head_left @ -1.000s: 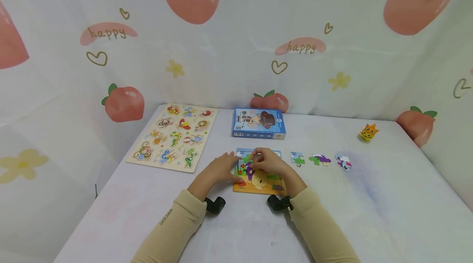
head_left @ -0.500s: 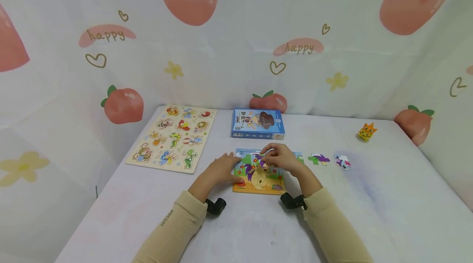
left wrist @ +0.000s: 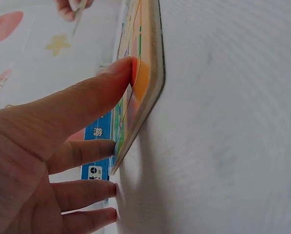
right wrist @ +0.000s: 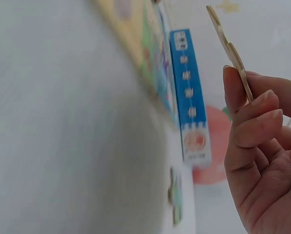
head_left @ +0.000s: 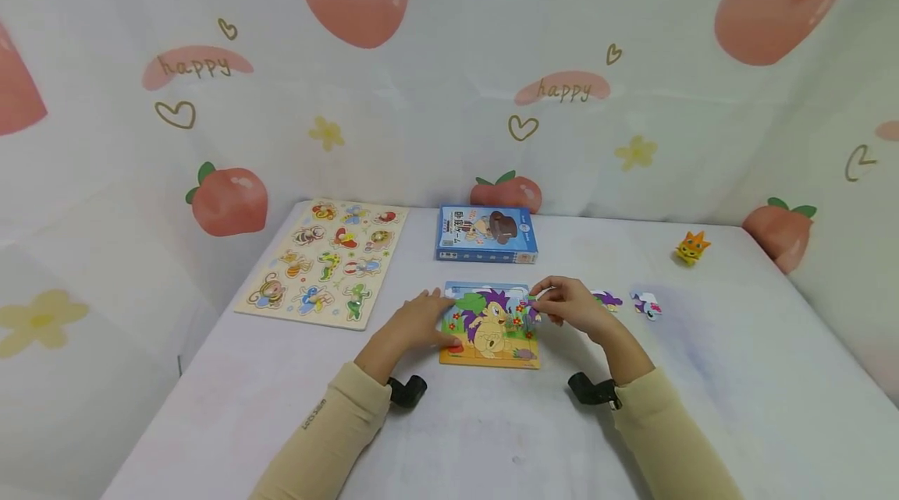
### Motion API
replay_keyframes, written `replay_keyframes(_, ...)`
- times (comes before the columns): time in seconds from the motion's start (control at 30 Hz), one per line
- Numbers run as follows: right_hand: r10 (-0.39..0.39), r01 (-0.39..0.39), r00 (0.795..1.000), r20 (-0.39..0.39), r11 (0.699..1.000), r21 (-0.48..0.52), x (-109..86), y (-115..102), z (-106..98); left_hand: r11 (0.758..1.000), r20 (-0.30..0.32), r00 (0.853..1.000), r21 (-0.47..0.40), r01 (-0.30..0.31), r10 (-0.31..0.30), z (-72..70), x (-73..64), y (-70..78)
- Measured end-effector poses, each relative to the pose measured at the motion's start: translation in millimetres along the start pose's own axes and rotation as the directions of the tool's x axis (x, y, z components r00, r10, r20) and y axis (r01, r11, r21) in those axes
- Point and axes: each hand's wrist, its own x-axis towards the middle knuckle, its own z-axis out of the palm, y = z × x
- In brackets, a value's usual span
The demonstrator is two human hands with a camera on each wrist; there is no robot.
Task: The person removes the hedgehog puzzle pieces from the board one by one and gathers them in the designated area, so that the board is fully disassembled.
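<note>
A wooden puzzle board with a purple-haired cartoon hedgehog lies flat on the table. My left hand rests at its left side. In the left wrist view the thumb presses on the board's corner and the other fingers are extended along its edge. My right hand is at the board's upper right. It pinches a puzzle piece with purple on it, seen edge-on as a thin wooden piece in the right wrist view, raised off the table.
Right of the board lie a purple-and-green puzzle piece, partly behind my hand, and a white-and-purple piece. A blue box stands behind the board. An insect peg board lies left. An orange-yellow toy figure stands far right.
My right hand has moved right from over the middle of the board to its right edge, carrying the puzzle piece. The hedgehog picture is uncovered. My left hand has stayed in place.
</note>
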Motion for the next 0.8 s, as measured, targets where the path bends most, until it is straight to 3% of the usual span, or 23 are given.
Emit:
replay_keyframes(0.2,0.045,-0.046,0.999,-0.018,0.999,-0.017,-10.9,10.4,-12.4,1.0,-0.003,1.0,-0.024,-0.004,0.004,-0.1,-0.8,-2.2)
replay_keyframes(0.5,0.031,-0.031,0.999,-0.025,0.999,-0.023,-26.1,30.0,-29.4,1.0,-0.002,1.0,-0.019,-0.006,0.006,-3.1,-4.7,2.4)
replay_keyframes(0.8,0.074,-0.075,0.996,-0.051,0.997,-0.019,-29.6,49.5,-33.0,1.0,0.001,1.0,-0.029,0.006,-0.006,-1.1,-1.7,0.5)
